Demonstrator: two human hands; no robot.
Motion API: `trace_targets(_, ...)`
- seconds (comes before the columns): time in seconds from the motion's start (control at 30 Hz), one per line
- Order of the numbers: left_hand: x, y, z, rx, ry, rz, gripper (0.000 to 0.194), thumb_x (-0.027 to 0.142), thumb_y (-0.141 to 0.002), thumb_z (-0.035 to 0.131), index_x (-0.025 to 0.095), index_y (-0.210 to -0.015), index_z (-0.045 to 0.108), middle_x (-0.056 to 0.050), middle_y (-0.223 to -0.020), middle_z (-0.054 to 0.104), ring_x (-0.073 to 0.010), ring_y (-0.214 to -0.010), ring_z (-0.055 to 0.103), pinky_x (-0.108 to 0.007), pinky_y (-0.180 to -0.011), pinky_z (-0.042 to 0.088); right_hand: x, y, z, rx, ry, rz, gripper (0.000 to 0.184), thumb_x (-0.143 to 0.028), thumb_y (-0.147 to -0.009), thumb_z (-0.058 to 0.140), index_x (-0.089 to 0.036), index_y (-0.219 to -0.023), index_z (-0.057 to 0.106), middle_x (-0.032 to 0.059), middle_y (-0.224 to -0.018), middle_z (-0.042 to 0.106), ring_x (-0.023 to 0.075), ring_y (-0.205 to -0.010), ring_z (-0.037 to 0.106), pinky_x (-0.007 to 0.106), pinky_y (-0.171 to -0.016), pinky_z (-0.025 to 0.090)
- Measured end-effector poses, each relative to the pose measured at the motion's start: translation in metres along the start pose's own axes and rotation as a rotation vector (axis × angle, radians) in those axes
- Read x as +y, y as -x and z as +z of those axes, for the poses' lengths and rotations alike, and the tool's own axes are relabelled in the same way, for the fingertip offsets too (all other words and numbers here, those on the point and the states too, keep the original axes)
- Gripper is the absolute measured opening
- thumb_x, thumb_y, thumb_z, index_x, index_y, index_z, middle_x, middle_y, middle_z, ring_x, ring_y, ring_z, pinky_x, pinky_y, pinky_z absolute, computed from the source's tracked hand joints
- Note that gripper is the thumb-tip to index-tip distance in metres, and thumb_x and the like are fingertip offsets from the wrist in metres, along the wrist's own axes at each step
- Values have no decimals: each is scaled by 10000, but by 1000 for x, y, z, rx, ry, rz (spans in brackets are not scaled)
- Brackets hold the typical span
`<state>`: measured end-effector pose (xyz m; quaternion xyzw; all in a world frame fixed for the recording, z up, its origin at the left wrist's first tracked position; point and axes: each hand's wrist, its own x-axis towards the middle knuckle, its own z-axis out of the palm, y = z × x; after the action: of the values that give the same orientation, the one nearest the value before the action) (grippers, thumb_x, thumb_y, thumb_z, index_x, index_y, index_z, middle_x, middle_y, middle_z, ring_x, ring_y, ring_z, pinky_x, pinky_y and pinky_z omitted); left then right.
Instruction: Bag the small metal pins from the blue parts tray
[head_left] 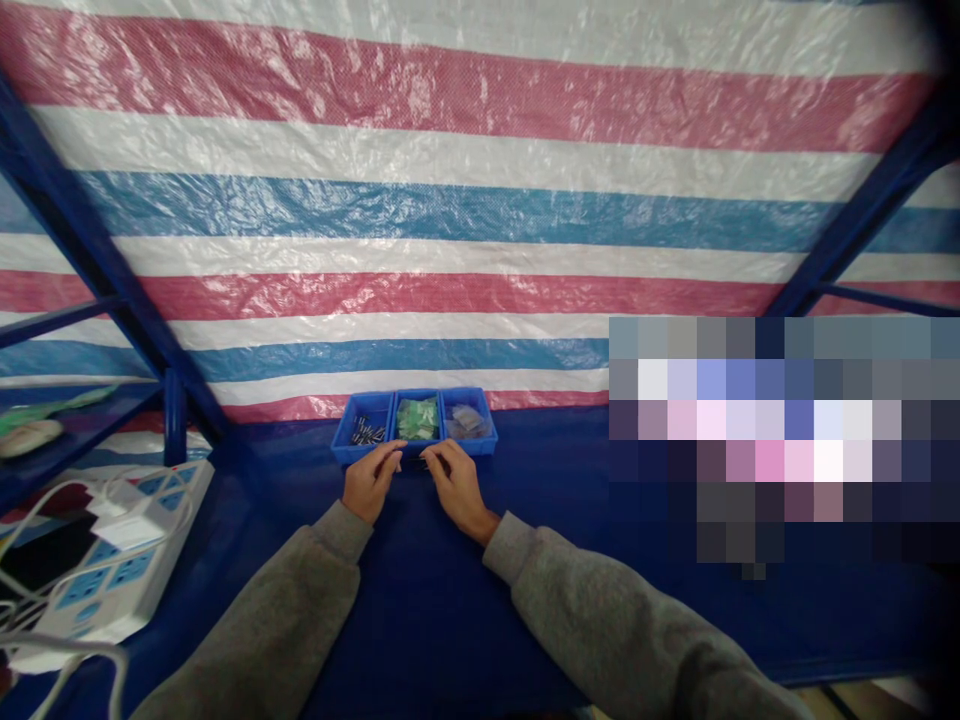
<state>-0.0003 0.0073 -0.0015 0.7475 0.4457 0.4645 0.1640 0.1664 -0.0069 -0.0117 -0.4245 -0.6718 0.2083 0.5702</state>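
Observation:
Three blue bins (491,437) stand side by side in front of my hands. Thin dark metal pieces, like screws or pins, (367,431) lie in the left bin. Green packets (418,419) fill the middle one, and clear little bags (468,421) are in the right one. My left hand (370,480) is closed in a pinch at the front edge of the bins. Opposite it, my right hand (456,487) also pinches, with a tiny dark sliver showing at the fingertips. What either hand holds is too small to name. A narrow gap separates the two hands.
A white power strip (161,570) with plugs and looping cables lies on the left. Blue frame posts (174,415) rise beside it, in front of a striped plastic sheet (480,220). A pixelated patch hides the right side of the blue table (435,620).

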Motion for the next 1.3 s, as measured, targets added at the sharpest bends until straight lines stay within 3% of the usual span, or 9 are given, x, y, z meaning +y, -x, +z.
trace_targets(0.2, 2, -2, -1, 2, -115, 85, 291, 319, -880, 443, 201, -1059, 638, -56, -972, 663, -175, -896, 610, -290, -852, 457, -2, 0, 0, 18, -8, 6, 249, -284, -912, 409, -184, -854, 629, 33, -795, 586, 141, -721, 529, 250, -670, 400)
trace_targets(0.43, 1, -3, -1, -12, -107, 75, 286, 343, -882, 432, 195, -1009, 641, -47, -903, 648, -158, -823, 592, -271, -779, 457, 0, 1, 0, 38, -18, 28, 255, -297, -909, 412, -186, -885, 640, 35, -797, 587, 144, -724, 531, 251, -665, 407)
trace_targets(0.67, -2, 0, 1, -14, -62, -40, 291, 379, -830, 511, 187, -1037, 583, 37, -622, 568, -94, -522, 520, -197, -548, 427, 0, 2, 0, -13, -35, -1, 213, -292, -891, 452, -204, -961, 632, 37, -823, 580, 143, -714, 536, 250, -653, 425)
trace_targets(0.97, 3, -1, 1, -9, -14, -40, 267, 385, -812, 526, 183, -978, 582, 54, -524, 524, -100, -495, 523, -201, -549, 428, -1, 4, 2, -141, -41, -55, 164, -299, -862, 514, -198, -863, 643, 35, -827, 569, 129, -685, 529, 240, -625, 435)
trace_targets(1.2, 0, 1, 1, -3, 19, -39, 255, 363, -815, 535, 176, -980, 589, 46, -540, 540, -100, -509, 545, -200, -559, 448, 0, 4, 3, -151, -13, -68, 170, -303, -858, 520, -186, -792, 623, 24, -772, 566, 126, -667, 515, 234, -613, 414)
trace_targets(1.3, -2, 1, 2, 13, 34, -40, 262, 363, -814, 539, 173, -986, 592, 17, -630, 606, -107, -552, 576, -204, -567, 461, 1, 3, 3, -97, 10, -36, 199, -309, -877, 483, -177, -795, 608, 16, -741, 565, 125, -659, 509, 232, -620, 401)
